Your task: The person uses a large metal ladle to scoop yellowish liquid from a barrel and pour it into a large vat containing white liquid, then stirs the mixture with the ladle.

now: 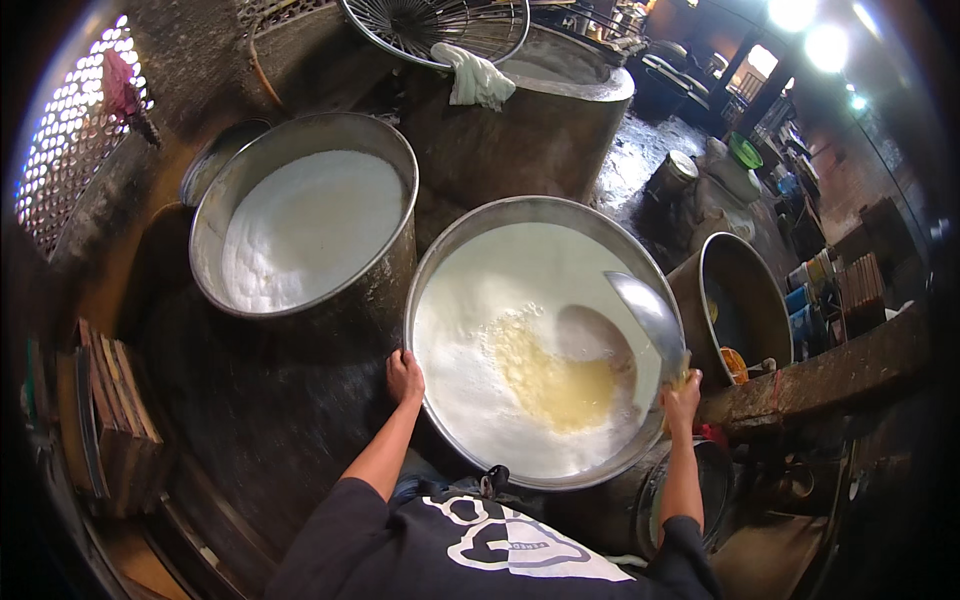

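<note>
A large round metal vat point(542, 204) stands before me, filled with pale, milky liquid point(480, 262). Yellowish liquid and small lumps show amid the white foam near its middle. My left hand point(405, 379) grips the vat's rim on the left side. In my right hand point(681, 397), at the right rim, is the handle of a metal ladle point(643, 307). The ladle's wide bowl is tilted above the liquid at the right, and its inside is only partly visible.
Left of the vat stands another metal vat point(411, 187) with white, foamy contents. Behind are a large basin point(517, 135), a wire strainer point(450, 30) and a white cloth point(476, 79). An empty-looking metal tub point(750, 300) leans at right. Wooden boards point(120, 420) are stacked at left.
</note>
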A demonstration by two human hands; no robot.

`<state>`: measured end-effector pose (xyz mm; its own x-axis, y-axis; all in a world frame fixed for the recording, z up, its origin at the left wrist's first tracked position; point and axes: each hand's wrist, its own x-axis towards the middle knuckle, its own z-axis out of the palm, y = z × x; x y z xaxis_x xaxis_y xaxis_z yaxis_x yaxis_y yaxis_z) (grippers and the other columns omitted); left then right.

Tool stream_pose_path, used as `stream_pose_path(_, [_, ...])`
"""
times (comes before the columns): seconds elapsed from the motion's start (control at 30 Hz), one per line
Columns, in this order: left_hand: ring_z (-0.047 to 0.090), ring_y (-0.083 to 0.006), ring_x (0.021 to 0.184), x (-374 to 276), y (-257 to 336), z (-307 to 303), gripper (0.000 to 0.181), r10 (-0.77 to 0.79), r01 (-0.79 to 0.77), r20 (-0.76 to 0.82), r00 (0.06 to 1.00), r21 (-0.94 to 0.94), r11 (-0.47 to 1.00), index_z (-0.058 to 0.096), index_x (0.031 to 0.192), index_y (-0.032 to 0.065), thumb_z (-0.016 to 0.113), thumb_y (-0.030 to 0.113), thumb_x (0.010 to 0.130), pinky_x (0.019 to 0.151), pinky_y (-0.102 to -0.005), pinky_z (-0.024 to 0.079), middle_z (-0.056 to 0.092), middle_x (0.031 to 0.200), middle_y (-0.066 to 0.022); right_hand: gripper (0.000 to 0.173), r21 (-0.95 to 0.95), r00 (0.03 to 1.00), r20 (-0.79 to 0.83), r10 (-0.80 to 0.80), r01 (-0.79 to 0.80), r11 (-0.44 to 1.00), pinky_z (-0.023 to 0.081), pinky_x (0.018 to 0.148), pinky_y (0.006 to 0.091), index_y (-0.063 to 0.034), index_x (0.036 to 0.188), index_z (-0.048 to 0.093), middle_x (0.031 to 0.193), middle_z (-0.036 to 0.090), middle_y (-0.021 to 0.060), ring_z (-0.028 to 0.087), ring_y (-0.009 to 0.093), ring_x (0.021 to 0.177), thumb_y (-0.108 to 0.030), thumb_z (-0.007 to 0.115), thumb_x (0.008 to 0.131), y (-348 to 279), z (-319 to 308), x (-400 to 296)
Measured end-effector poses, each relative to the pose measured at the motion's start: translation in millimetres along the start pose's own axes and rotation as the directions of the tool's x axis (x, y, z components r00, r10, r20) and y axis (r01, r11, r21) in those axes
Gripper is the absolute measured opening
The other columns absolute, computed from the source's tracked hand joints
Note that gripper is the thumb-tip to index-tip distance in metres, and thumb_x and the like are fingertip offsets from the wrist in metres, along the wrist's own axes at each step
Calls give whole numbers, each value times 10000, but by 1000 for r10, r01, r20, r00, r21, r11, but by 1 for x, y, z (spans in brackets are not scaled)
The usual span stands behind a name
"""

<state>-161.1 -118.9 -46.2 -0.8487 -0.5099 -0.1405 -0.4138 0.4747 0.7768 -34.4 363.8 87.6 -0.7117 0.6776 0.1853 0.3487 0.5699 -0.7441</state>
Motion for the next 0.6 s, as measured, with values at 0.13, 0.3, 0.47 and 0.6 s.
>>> stream_pose_path(0.13, [515, -364, 978, 36, 5, 10, 394, 84, -90, 59, 995, 97, 991, 534, 971, 28, 360, 374, 895, 811, -459, 411, 536, 1040, -175, 439, -319, 955, 156, -252, 290, 902, 477, 653, 439, -71, 1036, 433, 785, 596, 221, 591, 397, 717, -27, 613, 638, -103, 78, 6])
stream_pose_path(0.3, [538, -381, 865, 34, 8, 20, 355, 179, -187, 83, 980, 98, 978, 514, 856, 18, 384, 344, 907, 729, -480, 425, 557, 902, -187, 603, -448, 911, 384, -150, 326, 832, 476, 753, 467, -145, 1222, 427, 894, 611, 232, 590, 394, 869, -50, 590, 650, -174, 190, 9])
stream_pose_path(0.47, [541, -383, 826, 34, 7, 21, 348, 190, -198, 72, 979, 115, 973, 502, 844, 3, 397, 329, 904, 704, -481, 423, 556, 879, -187, 473, -551, 876, 481, 41, 266, 791, 480, 777, 456, -103, 1118, 476, 956, 606, 217, 575, 391, 932, -59, 608, 665, -210, 251, -2])
stream_pose_path(0.6, [535, -383, 841, 35, 3, 21, 335, 176, -184, 107, 979, 74, 980, 497, 858, -8, 392, 308, 906, 716, -474, 421, 550, 887, -192, 429, -604, 862, 491, 127, 232, 763, 481, 781, 447, -76, 1078, 508, 946, 605, 207, 574, 381, 933, -78, 622, 665, -183, 270, -15])
